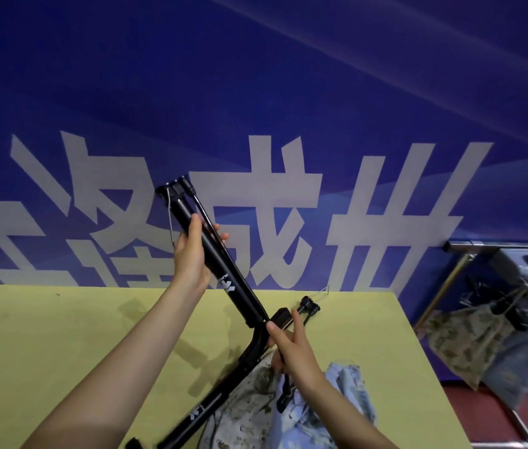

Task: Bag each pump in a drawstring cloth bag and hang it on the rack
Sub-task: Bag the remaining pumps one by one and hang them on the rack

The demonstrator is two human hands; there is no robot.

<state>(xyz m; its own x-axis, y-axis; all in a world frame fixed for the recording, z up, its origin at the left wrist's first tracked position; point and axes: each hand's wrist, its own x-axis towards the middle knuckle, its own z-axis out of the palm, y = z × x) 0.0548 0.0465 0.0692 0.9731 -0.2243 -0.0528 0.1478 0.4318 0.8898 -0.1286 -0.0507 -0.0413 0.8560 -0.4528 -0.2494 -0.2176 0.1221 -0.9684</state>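
My left hand grips the barrel of a black pump and holds it up tilted, base end high at the upper left. My right hand holds the pump's lower end by its handle, above the table. A second black pump lies on the yellow table at the bottom, and the end of another pump shows behind my right hand. Patterned drawstring cloth bags lie in a heap under my right forearm.
At the right stands a metal rack with several filled cloth bags hanging from it. A blue banner wall with large white characters rises behind the table. Red floor shows at the lower right.
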